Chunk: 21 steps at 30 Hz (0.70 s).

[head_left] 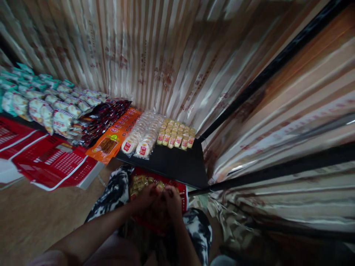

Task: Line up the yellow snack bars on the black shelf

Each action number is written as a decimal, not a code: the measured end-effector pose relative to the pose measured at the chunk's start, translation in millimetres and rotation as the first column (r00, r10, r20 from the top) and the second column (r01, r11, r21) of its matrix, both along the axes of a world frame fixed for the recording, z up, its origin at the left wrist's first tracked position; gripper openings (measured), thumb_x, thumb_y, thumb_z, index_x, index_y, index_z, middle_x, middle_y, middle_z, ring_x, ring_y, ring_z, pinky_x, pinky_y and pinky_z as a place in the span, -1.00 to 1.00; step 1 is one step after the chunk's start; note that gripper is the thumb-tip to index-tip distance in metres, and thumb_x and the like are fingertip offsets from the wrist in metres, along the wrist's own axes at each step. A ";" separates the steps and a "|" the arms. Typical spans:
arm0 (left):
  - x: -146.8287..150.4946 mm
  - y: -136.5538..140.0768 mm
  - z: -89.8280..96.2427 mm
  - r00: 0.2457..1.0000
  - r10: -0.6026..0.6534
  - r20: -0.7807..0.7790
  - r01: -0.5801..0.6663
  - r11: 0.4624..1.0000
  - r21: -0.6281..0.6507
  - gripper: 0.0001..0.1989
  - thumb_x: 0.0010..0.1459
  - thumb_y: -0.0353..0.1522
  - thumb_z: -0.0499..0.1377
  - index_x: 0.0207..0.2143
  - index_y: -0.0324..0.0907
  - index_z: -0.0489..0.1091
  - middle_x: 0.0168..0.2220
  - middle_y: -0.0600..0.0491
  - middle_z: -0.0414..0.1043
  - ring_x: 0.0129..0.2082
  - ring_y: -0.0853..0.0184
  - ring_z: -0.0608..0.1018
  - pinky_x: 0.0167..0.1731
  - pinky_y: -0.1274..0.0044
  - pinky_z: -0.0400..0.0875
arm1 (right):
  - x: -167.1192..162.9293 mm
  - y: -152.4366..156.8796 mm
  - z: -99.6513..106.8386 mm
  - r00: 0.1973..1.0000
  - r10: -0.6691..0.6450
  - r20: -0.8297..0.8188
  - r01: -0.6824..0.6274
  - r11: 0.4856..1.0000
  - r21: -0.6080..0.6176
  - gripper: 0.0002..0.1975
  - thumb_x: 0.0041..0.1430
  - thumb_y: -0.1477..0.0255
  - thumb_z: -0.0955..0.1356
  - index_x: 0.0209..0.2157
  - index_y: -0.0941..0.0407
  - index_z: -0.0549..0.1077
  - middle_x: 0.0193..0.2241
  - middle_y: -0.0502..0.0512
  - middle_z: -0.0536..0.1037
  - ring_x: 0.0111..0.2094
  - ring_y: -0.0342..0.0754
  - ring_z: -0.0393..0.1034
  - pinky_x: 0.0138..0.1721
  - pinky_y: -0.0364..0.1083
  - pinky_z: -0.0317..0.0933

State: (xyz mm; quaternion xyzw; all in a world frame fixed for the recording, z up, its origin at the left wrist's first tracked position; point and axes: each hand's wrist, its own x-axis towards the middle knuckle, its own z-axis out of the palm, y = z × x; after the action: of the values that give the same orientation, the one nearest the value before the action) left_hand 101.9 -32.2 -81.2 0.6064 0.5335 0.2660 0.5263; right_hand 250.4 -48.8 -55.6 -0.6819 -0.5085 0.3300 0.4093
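Observation:
My left hand and my right hand are close together over a red box between my knees. Inside the box lie several small yellow snack packets. One yellow packet shows just between the two hands. Fingers on both hands look curled inward, but dim light and blur hide what they grip. Just beyond the box, rows of similar yellow packets lie on a black shelf. To their left are clear-wrapped round white crackers.
Left along the shelf lie an orange snack bag, dark red packets and white-and-green bags. Red cartons stand at its front. Black poles and a plastic-covered corrugated wall border the right and back.

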 end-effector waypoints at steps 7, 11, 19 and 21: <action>9.8 -1.7 18.6 0.993 0.010 0.121 -0.010 1.000 -0.003 -0.80 -0.07 -0.50 0.06 -0.32 -0.24 0.37 -0.40 0.10 0.43 -0.41 0.42 0.43 -0.36 0.60 0.30 | 0.3 -2.1 12.6 0.977 -0.067 -0.202 0.078 0.996 0.045 -0.72 -0.05 0.25 0.29 -0.30 0.10 0.38 -0.40 0.07 0.53 -0.39 -0.06 0.43 -0.35 -0.09 0.32; 21.2 3.9 28.3 0.979 0.082 0.186 -0.082 0.997 -0.012 -0.79 -0.08 -0.51 0.09 -0.31 -0.24 0.36 -0.40 0.08 0.44 -0.40 0.41 0.45 -0.34 0.58 0.32 | -0.5 -4.9 14.8 0.971 -0.112 -0.210 0.141 0.982 0.129 -0.55 -0.02 0.25 0.29 -0.08 0.14 0.29 -0.22 0.20 0.51 -0.31 -0.05 0.45 -0.32 -0.07 0.34; 38.8 22.0 82.8 0.990 0.132 0.043 -0.135 0.988 0.071 -0.79 -0.05 -0.51 0.09 -0.30 -0.23 0.39 -0.34 0.05 0.37 -0.39 0.42 0.44 -0.29 0.56 0.34 | 1.3 -9.7 44.4 0.996 -0.082 -0.022 0.085 0.981 0.174 -0.74 0.04 0.27 0.28 -0.25 0.10 0.40 -0.32 0.11 0.53 -0.35 -0.05 0.44 -0.34 -0.09 0.34; 44.1 27.0 92.8 0.992 0.122 0.009 -0.122 0.988 0.092 -0.78 -0.03 -0.49 0.08 -0.28 -0.21 0.38 -0.32 0.06 0.34 -0.37 0.43 0.44 -0.25 0.56 0.34 | 4.9 -5.1 52.3 0.995 -0.090 -0.031 0.094 0.979 0.181 -0.74 0.05 0.27 0.28 -0.25 0.10 0.40 -0.33 0.11 0.53 -0.36 -0.05 0.44 -0.35 -0.10 0.34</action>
State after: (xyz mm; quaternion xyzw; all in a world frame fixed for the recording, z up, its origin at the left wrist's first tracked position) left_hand 146.0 -5.2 11.6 0.5958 0.5559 0.3231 0.4813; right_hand 255.3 -53.9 -3.3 -0.6607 -0.4997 0.2707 0.4905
